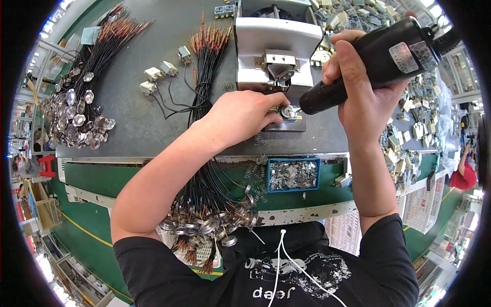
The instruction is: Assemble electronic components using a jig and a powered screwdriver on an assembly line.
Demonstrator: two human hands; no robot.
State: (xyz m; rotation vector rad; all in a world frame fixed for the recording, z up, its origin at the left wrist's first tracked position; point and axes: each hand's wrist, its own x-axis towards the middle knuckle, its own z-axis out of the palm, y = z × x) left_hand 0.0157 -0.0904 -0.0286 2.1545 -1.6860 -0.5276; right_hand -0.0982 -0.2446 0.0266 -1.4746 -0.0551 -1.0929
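In my right hand point(358, 92) is a black electric screwdriver point(373, 64), its fingers wrapped round the body. The tool's tip points down and left, beside a small part with a round metal face point(288, 111). That part sits on a flat metal block point(291, 125), and the thumb and fingertips of my left hand point(245, 115) close on its left side. My fingers hide some of it. Just behind stands a silver metal press-like fixture point(276, 56). Under my left forearm runs a bundle of black wires point(204, 66) with reddish-brown tips and round metal ends.
A blue tray point(318, 174) of small metal pieces sits at the table's front, with loose springs point(257, 171) beside it. Another wire bundle point(84, 97) lies left. Several cream switch-like parts point(153, 74) rest nearby. Many similar parts point(409, 112) are heaped at the right.
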